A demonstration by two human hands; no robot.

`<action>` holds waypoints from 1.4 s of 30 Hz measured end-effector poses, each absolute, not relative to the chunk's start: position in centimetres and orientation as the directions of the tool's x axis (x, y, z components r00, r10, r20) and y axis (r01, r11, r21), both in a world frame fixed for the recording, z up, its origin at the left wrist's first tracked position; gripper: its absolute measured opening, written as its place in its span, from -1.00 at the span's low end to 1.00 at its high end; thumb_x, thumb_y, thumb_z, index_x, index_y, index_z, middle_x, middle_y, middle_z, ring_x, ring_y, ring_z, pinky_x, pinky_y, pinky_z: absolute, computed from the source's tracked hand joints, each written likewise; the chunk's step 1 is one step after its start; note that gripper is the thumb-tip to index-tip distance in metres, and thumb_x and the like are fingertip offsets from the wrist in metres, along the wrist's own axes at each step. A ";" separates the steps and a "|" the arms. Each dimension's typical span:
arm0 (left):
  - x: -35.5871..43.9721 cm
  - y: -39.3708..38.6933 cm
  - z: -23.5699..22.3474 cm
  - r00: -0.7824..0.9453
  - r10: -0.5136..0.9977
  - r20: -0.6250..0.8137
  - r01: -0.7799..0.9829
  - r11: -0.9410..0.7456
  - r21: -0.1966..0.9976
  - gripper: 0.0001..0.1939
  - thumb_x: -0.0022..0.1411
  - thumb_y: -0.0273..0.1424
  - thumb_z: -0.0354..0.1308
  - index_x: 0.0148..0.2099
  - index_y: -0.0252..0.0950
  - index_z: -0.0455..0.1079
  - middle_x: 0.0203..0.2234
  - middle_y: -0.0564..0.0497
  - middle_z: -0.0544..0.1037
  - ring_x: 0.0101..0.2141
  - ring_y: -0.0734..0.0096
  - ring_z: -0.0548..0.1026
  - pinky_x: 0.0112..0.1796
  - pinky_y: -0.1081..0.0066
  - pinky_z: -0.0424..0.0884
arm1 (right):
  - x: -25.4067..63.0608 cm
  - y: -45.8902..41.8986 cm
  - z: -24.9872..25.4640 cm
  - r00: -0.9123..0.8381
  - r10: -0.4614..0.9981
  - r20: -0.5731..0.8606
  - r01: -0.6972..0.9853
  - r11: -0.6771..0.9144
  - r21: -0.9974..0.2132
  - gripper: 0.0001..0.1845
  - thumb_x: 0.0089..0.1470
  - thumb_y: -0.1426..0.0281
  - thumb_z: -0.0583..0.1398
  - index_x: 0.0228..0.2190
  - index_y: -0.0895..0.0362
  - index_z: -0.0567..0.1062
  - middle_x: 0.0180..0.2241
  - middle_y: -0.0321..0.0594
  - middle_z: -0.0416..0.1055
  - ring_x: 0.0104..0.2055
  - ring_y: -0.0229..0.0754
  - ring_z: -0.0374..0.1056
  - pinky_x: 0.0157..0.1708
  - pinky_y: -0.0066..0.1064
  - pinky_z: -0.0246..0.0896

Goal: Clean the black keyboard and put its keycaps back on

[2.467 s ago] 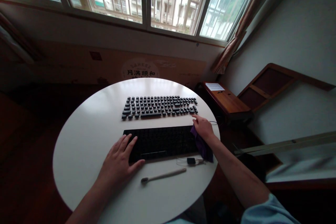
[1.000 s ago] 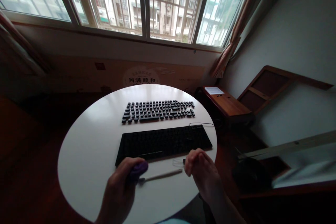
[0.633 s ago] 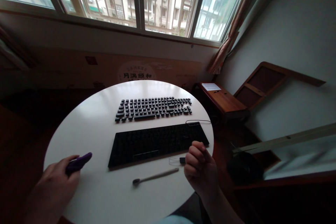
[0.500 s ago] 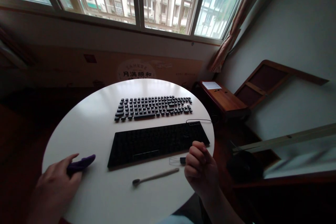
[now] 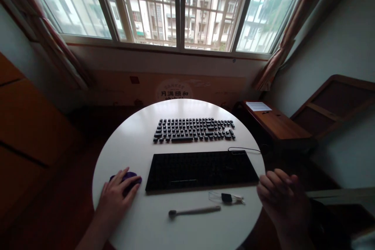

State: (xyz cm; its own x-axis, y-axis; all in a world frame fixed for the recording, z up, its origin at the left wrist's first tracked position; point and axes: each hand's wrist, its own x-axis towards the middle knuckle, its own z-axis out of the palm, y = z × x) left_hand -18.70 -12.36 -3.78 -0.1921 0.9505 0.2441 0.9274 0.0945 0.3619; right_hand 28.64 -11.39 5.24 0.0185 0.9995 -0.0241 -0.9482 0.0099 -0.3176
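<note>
My left hand lies on a crumpled purple cloth at the left of the table, its fingers spread over the cloth. Off the table's right edge is my right hand, fingers curled into a fist; whatever may be inside is hidden. Between the hands lies a black keyboard base, its keycaps apparently off. Black keycaps are laid out in rows behind it. In front of the base are a wire keycap puller with a black handle and a toothbrush with a dark head.
The round white table stands before a barred window. A thin cable runs from the keyboard over the right edge. A wooden side table bearing a paper sheet is at the right, and an orange-brown cabinet at the left.
The view has swung left. My left hand and the cloth now rest flatter on the table. My curled right hand has moved right, off the table edge, uncovering the keycap puller.
</note>
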 end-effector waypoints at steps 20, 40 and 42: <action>-20.1 -7.8 -0.8 -0.381 0.744 0.549 0.863 0.073 0.501 -0.60 0.09 -0.44 -0.05 -0.08 -0.25 0.50 -0.13 -0.09 0.59 -0.12 0.18 0.55 -0.02 0.25 0.46 | 33.7 -11.5 1.9 0.122 0.992 -0.026 -0.606 0.054 -0.793 -0.68 0.04 0.24 0.32 -0.53 0.11 0.33 -0.69 -0.48 -0.01 -0.67 -0.39 -0.12 -0.70 -0.54 -0.07; -19.1 -7.0 2.0 -0.427 0.570 0.702 0.856 0.005 0.517 -0.55 0.32 -0.21 -0.05 0.13 -0.35 0.33 0.13 -0.24 0.35 0.15 -0.01 0.32 0.15 0.11 0.27 | 32.9 -3.1 -1.8 0.470 0.878 0.097 -0.197 0.211 -0.957 -0.62 -0.12 0.11 0.34 -0.48 0.14 0.38 -0.73 -0.54 0.04 -0.72 -0.44 -0.11 -0.76 -0.58 -0.24; -19.8 -5.7 3.1 -0.539 0.538 0.648 0.780 0.027 0.626 -0.52 0.31 -0.19 -0.06 0.13 -0.38 0.33 0.11 -0.25 0.35 0.08 -0.02 0.38 0.03 0.12 0.39 | 33.0 -1.9 -2.3 0.501 0.861 0.093 -0.173 0.205 -0.963 -0.61 -0.10 0.09 0.33 -0.47 0.13 0.37 -0.73 -0.56 0.01 -0.73 -0.45 -0.14 -0.76 -0.59 -0.28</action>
State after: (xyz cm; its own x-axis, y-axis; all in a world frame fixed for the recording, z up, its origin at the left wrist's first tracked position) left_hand -19.85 -5.67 3.12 -0.5387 0.5378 0.6485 0.7797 0.0267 0.6256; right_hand 33.01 -1.93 -2.31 0.5005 0.8607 0.0934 -0.1731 0.2052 -0.9633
